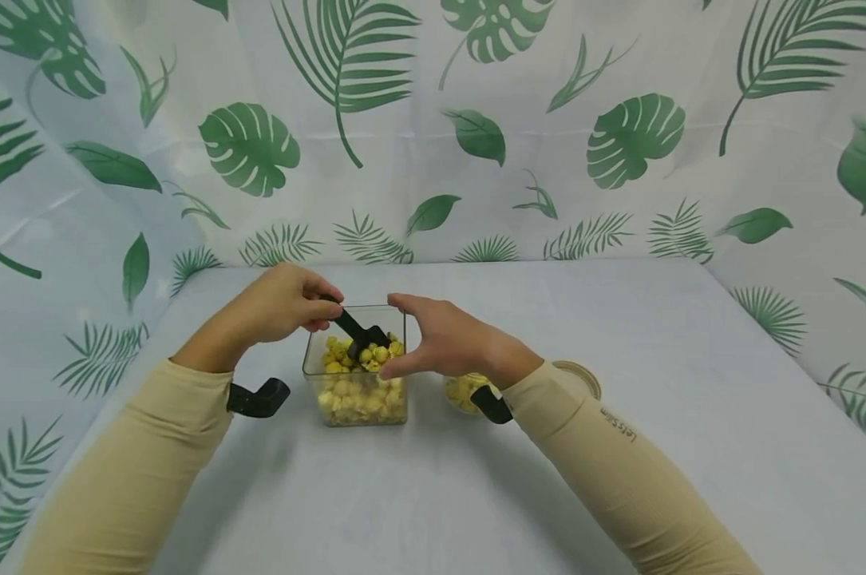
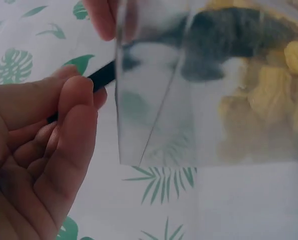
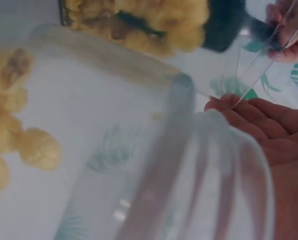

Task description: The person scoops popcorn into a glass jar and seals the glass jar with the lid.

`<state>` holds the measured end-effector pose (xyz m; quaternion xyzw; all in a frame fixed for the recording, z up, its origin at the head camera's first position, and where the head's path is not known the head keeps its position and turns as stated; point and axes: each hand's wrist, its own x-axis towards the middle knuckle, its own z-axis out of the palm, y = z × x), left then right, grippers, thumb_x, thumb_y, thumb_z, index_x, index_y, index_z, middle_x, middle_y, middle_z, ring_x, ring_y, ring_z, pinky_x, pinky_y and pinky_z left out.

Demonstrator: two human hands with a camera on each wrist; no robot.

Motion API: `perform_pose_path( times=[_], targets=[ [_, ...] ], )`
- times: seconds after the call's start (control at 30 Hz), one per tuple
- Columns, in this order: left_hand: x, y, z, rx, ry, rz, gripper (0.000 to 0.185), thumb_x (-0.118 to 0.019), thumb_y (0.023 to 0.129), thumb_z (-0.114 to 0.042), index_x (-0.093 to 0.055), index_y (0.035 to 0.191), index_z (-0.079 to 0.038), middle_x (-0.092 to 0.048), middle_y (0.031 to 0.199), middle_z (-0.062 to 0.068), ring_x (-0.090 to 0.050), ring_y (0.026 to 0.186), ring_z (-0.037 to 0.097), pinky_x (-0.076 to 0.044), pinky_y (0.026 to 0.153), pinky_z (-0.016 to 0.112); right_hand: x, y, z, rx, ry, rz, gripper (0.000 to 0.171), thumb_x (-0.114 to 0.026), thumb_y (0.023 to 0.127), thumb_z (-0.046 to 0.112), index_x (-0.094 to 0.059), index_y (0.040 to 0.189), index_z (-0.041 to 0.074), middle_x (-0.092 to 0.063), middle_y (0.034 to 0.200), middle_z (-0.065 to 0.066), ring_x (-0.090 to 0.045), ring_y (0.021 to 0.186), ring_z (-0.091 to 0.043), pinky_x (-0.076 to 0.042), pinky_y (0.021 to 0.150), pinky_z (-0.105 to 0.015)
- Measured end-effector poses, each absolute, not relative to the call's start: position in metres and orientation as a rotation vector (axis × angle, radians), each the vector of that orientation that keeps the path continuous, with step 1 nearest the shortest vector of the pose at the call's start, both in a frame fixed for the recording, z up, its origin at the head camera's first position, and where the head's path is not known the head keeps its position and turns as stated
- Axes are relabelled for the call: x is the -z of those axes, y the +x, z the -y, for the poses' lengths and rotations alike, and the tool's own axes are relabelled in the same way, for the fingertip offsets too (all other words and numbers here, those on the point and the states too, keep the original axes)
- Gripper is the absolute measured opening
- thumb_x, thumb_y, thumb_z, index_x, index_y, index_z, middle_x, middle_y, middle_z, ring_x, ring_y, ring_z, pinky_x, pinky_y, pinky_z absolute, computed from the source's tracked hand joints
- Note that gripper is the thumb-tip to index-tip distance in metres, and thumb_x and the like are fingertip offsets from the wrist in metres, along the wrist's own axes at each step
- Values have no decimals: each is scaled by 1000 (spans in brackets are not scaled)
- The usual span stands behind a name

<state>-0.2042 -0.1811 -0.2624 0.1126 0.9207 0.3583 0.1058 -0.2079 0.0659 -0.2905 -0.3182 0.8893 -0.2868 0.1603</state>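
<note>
A clear square container [image 1: 356, 397] holding yellow puffed pieces [image 1: 361, 359] stands on the table in front of me. A black scoop [image 1: 361, 331] dips into the pieces. My left hand [image 1: 323, 314] pinches the scoop's handle [image 2: 102, 77] at the container's back left rim, and its fingers [image 2: 76, 102] show close up beside the clear wall [image 2: 154, 100]. My right hand [image 1: 398, 335] spans the container's right side, thumb at the front corner and fingers at the rear rim. In the right wrist view my right hand's palm [image 3: 269, 125] lies next to the container's edge.
A small clear jar [image 1: 463, 391] with more yellow pieces stands just behind my right wrist, blurred and close in the right wrist view [image 3: 189, 175]. A round lid [image 1: 583, 377] lies beside it. A leaf-print cloth [image 1: 476, 144] walls the pale table [image 1: 691, 415] on three sides.
</note>
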Motion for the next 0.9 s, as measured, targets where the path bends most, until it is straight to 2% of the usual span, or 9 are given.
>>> perform_pose_path(
  times=[0.27,0.53,0.9],
  targets=[
    [264,-207,179,-1016,389,-2683,27,-65,100,-17,-69,119,2,-72,92,8,-68,82,23,-57,75,34,288,-208,-67,848,-898,-2530,102,-83,83,44,-26,159,8,-31,160,-8,-28,146,-23,-28,116,-44],
    [252,-206,190,-863,423,-2655,29,-65,100,-22,-70,122,-3,-73,93,2,-69,83,20,-53,84,43,290,-207,-65,862,-899,-2514,102,-83,82,44,-26,158,8,-32,159,-8,-29,146,-23,-29,116,-43],
    [265,-214,178,-867,462,-2561,29,-64,100,-20,-69,122,-1,-71,88,9,-65,78,18,-53,77,36,292,-208,-67,871,-900,-2520,102,-83,82,45,-26,158,8,-32,160,-7,-29,146,-22,-29,116,-43]
  ],
)
